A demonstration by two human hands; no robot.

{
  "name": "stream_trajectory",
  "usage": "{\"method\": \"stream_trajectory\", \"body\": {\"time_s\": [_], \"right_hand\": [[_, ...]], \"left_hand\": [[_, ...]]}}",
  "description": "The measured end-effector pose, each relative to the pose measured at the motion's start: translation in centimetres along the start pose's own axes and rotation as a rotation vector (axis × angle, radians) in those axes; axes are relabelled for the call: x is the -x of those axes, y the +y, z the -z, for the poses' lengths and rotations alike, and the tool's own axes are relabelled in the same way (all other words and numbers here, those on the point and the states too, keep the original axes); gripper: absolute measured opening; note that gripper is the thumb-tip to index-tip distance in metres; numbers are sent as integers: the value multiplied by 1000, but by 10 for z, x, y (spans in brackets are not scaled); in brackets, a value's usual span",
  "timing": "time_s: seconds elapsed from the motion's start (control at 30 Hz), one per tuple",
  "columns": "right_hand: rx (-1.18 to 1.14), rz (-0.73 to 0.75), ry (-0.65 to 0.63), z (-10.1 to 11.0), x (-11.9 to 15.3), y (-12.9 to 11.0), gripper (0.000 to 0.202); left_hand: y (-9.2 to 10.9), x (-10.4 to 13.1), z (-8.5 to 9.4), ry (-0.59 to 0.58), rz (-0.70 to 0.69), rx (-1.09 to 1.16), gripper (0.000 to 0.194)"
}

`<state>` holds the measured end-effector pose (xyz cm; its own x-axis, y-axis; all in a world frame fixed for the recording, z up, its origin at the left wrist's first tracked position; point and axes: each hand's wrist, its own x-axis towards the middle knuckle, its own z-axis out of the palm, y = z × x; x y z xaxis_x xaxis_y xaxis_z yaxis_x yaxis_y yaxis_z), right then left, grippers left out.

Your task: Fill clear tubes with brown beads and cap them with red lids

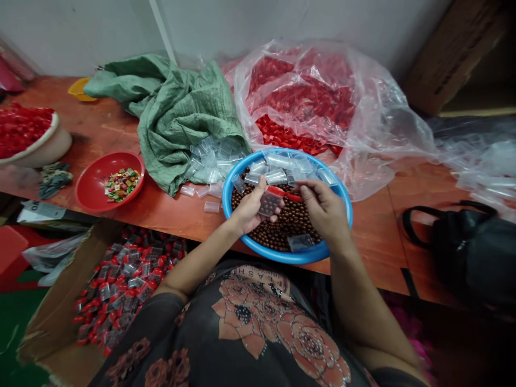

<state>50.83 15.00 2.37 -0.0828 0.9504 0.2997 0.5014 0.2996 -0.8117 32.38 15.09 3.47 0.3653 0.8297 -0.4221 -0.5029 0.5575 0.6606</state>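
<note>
Your left hand (249, 212) grasps clear container (269, 205) above middle of blue basin (282, 257), presumably so stray brown balls (278, 232) drop back; your right hand (325, 208), to right, pinches end of red cap (291, 196), apparently for control.

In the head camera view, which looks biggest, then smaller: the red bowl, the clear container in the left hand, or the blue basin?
1. Blue basin
2. Red bowl
3. Clear container in the left hand

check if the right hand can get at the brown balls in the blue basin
Probably yes: the right hand is over the blue basin, and brown balls lie exposed just left of it. It seems to be pinching a red piece, though.
</note>
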Motion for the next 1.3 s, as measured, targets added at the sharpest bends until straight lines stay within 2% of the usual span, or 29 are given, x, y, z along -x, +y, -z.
{"method": "stream_trajectory", "body": {"time_s": [0.07,0.13,0.23,0.3,0.5,0.6,0.7,0.77,0.93,1.0,1.3], "right_hand": [[101,-108,-17,5,3,15,28],[256,-126,-225,8,7,24,25],[474,-32,-621,4,13,25,22],[545,54,-764,-1,15,21,22],[617,206,-823,-8,15,13,22],[613,235,-846,-10,15,14,22],[577,228,-793,-10,16,18,22],[533,198,-687,-9,17,23,24],[367,105,-236,2,13,34,27],[279,79,-92,6,10,33,26],[38,-93,159,0,9,14,29]], "left_hand": [[5,2,2,9,-43,65,56],[9,4,3,15,-75,125,60],[12,5,6,5,-99,175,68],[13,5,7,-2,-112,188,68],[16,6,7,-24,-84,227,68],[17,7,5,-36,-61,247,67],[17,7,3,-40,-43,256,66],[16,7,3,-48,-31,255,66],[12,5,4,-64,-7,267,60],[10,4,4,-72,-3,268,56],[4,2,3,-79,26,261,48]]}}
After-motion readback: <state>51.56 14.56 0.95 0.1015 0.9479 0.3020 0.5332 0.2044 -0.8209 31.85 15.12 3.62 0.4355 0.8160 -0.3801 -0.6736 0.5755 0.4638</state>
